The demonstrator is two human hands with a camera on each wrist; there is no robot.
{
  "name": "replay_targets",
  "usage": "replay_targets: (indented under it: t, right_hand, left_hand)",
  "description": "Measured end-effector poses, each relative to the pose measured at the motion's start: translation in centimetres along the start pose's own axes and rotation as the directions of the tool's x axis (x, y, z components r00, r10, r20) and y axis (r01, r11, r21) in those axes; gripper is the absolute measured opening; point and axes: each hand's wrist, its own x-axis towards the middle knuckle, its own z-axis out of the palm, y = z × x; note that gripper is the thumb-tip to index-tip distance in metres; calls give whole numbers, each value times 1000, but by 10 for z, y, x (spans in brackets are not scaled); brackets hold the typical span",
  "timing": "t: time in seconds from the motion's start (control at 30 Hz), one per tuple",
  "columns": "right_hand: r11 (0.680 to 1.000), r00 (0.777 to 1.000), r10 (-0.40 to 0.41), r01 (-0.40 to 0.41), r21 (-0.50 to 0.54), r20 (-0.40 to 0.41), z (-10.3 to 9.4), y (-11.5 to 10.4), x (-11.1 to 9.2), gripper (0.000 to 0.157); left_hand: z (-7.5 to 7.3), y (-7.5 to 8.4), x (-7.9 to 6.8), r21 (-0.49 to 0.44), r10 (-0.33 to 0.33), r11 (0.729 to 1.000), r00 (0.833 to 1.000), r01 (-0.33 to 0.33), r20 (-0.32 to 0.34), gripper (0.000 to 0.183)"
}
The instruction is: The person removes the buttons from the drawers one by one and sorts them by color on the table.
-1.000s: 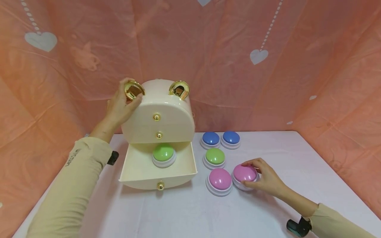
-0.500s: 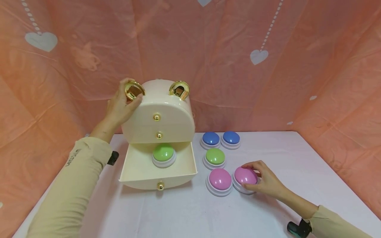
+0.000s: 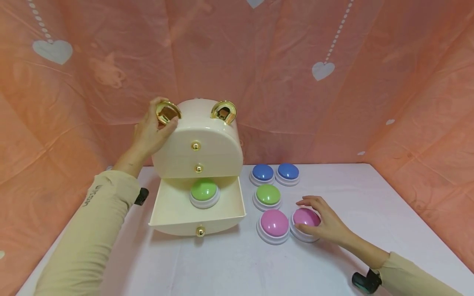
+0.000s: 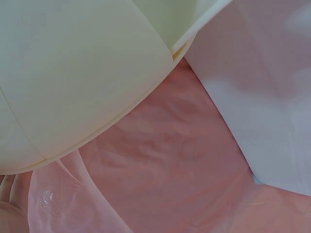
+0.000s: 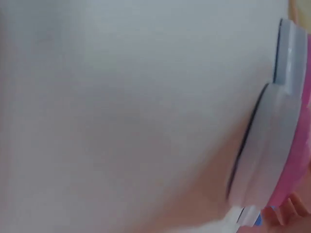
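Note:
In the head view, my left hand (image 3: 149, 131) grips the left gold ear (image 3: 168, 112) of a cream drawer box (image 3: 196, 156), thumb in front and fingers behind. The bottom drawer (image 3: 177, 213) is pulled out, with a green push button (image 3: 203, 191) inside. My right hand (image 3: 326, 218) hovers around the right pink push button (image 3: 305, 217), fingers spread apart over its dome. Beside it on the left sits another pink button (image 3: 274, 224). The right wrist view shows the nearer pink button's white base (image 5: 267, 145) on the table, with fingers (image 5: 294, 213) beyond it.
Behind the pink buttons stand a second green button (image 3: 268, 194) and two blue buttons (image 3: 263, 172). A white cloth (image 3: 222, 267) covers the table. Pink curtain (image 3: 277, 82) with hearts hangs behind and at both sides. A second gold ear (image 3: 224, 112) tops the box.
My right hand has loosened from the right pink button, its fingers lifting and shifting slightly left. The button has moved slightly. My left hand keeps its hold on the ear.

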Motion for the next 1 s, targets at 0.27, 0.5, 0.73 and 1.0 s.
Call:
replay_targets:
  t: [0.27,0.5,0.73,1.0]
  right_hand:
    - [998,999,-30,32,51,-44,10,-11,15,49]
    - [984,999,-44,48,170,-29,22,-23,30,48]
    - [953,991,-114,128,275,-67,34,-35,44,47]
    - [925,996,-85,84,371,-15,45,-65,66,51]
  left_hand:
    - [1,0,0,3,6,1000,1000,-6,-1,57]
    - [-1,0,0,4,-9,1000,1000,9,16,58]
    - [-1,0,-1,5,-8,1000,1000,8,18,58]
    - [-1,1,0,6,-9,1000,1000,9,19,57]
